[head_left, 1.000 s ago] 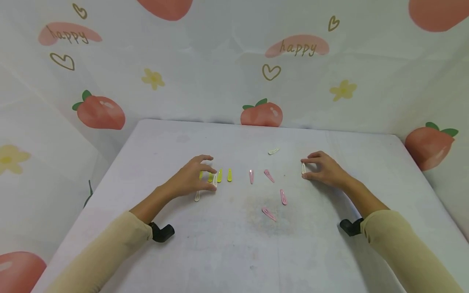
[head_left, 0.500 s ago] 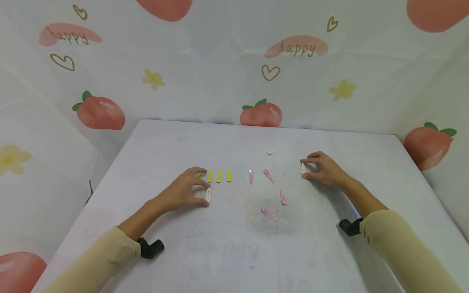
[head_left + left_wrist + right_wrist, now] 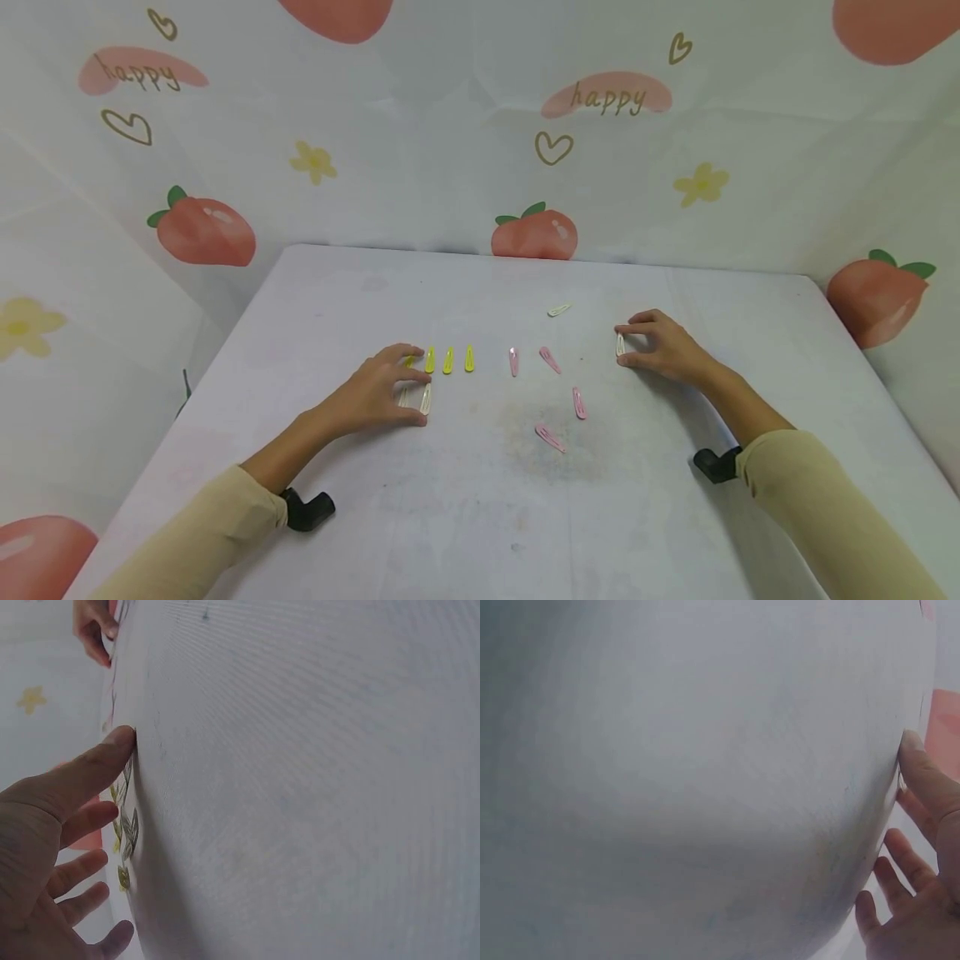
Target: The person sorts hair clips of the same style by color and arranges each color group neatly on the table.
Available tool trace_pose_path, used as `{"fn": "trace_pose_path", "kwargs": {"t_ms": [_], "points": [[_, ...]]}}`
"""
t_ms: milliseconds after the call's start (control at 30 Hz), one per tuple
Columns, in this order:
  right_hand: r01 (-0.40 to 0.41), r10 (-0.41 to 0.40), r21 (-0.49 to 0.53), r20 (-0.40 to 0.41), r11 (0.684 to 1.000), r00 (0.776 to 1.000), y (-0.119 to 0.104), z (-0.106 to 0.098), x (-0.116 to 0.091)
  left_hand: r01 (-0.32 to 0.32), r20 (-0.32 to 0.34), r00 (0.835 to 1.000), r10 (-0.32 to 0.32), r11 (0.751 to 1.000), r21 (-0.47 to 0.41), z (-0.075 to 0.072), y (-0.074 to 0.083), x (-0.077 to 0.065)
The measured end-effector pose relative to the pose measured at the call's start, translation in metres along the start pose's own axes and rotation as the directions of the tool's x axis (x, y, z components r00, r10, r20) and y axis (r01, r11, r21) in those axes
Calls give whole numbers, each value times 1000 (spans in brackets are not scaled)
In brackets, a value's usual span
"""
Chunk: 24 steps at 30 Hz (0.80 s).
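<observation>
On the left side of the table, my left hand (image 3: 367,392) pinches a white snap hair clip (image 3: 426,399) lengthwise between thumb and a finger, down at the tabletop. Just left of it, partly behind the fingers, lies a second white hair clip (image 3: 403,397). Above these runs a row of several yellow hair clips (image 3: 447,360), the leftmost partly covered by my fingers. Over on the right, my right hand (image 3: 663,346) holds another white hair clip (image 3: 620,344) by its two ends at the table surface. In the right wrist view this clip is barely visible at the fingertips.
Several pink hair clips (image 3: 550,360) lie scattered at mid-table between the hands. A lone white hair clip (image 3: 558,310) lies farther back, tilted. The white table (image 3: 480,517) meets a fruit-printed cloth backdrop (image 3: 420,183) behind it.
My left hand has come toward the near left with its white hair clip, from over the yellow row to beside the other white clip, then stayed there. The right hand has hardly moved.
</observation>
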State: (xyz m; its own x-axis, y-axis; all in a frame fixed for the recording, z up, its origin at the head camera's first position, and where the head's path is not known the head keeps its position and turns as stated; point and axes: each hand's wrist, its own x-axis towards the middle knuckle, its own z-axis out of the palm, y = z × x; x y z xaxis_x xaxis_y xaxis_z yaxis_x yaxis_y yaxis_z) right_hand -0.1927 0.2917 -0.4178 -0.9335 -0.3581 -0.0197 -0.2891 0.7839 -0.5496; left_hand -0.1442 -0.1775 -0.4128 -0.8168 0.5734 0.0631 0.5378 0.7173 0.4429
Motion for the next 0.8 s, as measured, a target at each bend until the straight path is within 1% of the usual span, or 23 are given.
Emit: {"fn": "trace_pose_path", "kwargs": {"t_ms": [100, 167, 233, 300, 367, 433, 500, 633, 700, 800], "points": [[-4, 4, 4, 4, 1000, 1000, 0, 0, 0, -13, -7, 1000, 13, 1000, 0, 0, 2, 1], [-7, 7, 7, 5, 1000, 1000, -1, 0, 0, -27, -26, 999, 27, 1000, -9, 0, 3, 4], [-9, 9, 9, 5, 1000, 1000, -1, 0, 0, -39, -45, 998, 39, 999, -18, 1, 6, 11], [-6, 6, 8, 2, 1000, 1000, -1, -1, 0, -45, -60, 997, 43, 999, -30, 3, 10, 20], [-4, 4, 5, -1, 1000, 1000, -2, -1, 0, -37, -62, 997, 35, 999, -34, 5, 15, 33], [1, -1, 4, -1, 1000, 1000, -2, -2, 0, -14, -49, 999, 11, 999, -44, 8, 21, 48], [4, -4, 4, -1, 1000, 1000, -2, -2, 0, 13, -35, 999, -14, 999, -35, 11, 27, 63], [10, -10, 4, -2, 1000, 1000, -1, -1, 0, 61, -6, 998, -61, 998, 3, 18, 39, 95], [11, -11, 4, -4, 1000, 1000, -1, -1, 0, 73, 2, 997, -73, 997, 28, 23, 45, 110], [14, -14, 1, -6, 1000, 1000, -1, 0, 1, 74, 11, 997, -75, 995, 66, 30, 52, 131]]}}
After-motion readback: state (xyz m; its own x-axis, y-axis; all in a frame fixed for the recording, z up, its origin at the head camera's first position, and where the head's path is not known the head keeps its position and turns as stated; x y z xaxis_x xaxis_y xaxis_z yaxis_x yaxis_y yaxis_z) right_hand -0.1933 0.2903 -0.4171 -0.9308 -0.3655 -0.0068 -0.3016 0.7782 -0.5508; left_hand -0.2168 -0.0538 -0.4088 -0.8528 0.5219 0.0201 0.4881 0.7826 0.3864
